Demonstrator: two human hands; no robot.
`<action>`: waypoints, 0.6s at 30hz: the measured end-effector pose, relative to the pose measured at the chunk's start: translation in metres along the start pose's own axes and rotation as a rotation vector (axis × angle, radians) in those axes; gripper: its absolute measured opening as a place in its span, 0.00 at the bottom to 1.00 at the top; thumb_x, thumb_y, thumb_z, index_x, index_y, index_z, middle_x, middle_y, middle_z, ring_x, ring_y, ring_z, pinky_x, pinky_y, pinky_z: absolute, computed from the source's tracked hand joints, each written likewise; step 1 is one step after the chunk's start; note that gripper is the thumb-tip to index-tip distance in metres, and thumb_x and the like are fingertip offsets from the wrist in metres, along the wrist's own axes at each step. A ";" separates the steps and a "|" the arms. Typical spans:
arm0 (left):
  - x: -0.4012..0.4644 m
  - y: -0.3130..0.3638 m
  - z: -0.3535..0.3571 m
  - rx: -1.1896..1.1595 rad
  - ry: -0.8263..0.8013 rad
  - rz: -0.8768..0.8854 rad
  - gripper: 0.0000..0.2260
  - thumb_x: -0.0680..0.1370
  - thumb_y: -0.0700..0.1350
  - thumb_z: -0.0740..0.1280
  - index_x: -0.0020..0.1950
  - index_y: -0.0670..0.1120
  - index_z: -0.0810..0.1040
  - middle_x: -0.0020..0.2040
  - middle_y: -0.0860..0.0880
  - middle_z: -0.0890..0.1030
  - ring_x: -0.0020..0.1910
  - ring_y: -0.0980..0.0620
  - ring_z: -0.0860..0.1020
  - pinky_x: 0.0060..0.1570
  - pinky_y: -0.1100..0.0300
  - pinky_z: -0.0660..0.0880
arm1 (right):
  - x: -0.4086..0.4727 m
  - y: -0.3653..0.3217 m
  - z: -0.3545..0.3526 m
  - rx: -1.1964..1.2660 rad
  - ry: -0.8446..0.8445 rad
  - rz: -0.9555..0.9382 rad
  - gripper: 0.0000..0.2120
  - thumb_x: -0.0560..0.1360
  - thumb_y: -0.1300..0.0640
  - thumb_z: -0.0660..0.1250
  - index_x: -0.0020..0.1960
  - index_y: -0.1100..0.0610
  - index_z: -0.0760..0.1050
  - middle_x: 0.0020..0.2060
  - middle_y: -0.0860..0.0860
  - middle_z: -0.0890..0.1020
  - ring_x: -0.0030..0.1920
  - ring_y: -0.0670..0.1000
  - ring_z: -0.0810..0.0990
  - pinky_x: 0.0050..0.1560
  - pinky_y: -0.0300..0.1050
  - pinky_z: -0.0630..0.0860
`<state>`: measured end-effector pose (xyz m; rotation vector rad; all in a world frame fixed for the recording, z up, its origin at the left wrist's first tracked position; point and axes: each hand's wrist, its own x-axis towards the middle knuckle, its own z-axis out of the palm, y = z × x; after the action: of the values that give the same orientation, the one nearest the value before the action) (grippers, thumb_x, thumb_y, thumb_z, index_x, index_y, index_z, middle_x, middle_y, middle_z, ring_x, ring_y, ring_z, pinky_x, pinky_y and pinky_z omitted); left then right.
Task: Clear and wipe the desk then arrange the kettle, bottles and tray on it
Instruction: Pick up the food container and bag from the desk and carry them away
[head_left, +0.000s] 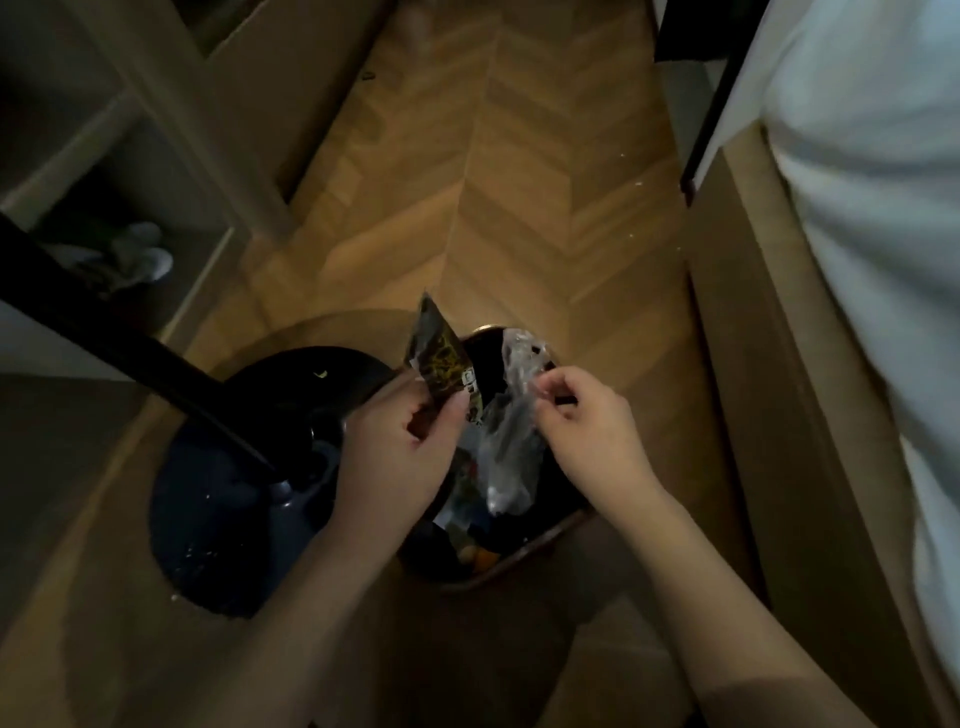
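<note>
I look straight down at a round waste bin (540, 548) on the wooden floor, with rubbish inside it. My left hand (400, 447) pinches a dark snack wrapper (441, 358) with yellow print, held over the bin's left rim. My right hand (587, 421) pinches a crumpled clear plastic wrapper (511, 441) that hangs down over the bin's opening. The desk, kettle, bottles and tray are out of view.
A round black stand base (223, 499) with a black pole (119, 338) sits left of the bin. White bedding (872, 218) on a wooden frame runs along the right. Open shelving (104, 171) with pale items is at left. Herringbone floor (493, 171) stretches ahead.
</note>
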<state>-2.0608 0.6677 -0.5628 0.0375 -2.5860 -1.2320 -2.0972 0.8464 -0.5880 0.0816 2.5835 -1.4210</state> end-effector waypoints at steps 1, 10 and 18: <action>0.001 -0.011 0.004 0.023 -0.002 0.006 0.13 0.79 0.47 0.70 0.36 0.56 0.75 0.33 0.56 0.78 0.34 0.58 0.79 0.33 0.55 0.77 | 0.005 0.009 0.007 -0.087 -0.046 -0.007 0.08 0.79 0.57 0.65 0.57 0.48 0.76 0.53 0.46 0.80 0.51 0.47 0.80 0.52 0.46 0.80; 0.022 -0.043 0.016 0.205 -0.162 -0.119 0.10 0.78 0.52 0.68 0.37 0.54 0.79 0.29 0.49 0.79 0.28 0.53 0.78 0.30 0.51 0.76 | 0.029 0.031 0.016 -0.439 -0.245 -0.038 0.18 0.79 0.57 0.63 0.69 0.52 0.73 0.59 0.52 0.80 0.58 0.54 0.78 0.58 0.48 0.77; 0.027 -0.058 0.040 0.439 -0.515 -0.299 0.19 0.79 0.56 0.68 0.68 0.52 0.77 0.53 0.55 0.83 0.43 0.55 0.82 0.48 0.54 0.82 | 0.043 0.032 0.030 -0.439 -0.196 -0.098 0.21 0.79 0.53 0.66 0.70 0.53 0.71 0.61 0.52 0.79 0.57 0.53 0.79 0.51 0.44 0.76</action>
<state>-2.1024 0.6576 -0.6247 0.2288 -3.3642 -0.8032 -2.1307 0.8365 -0.6385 -0.2367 2.6906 -0.8084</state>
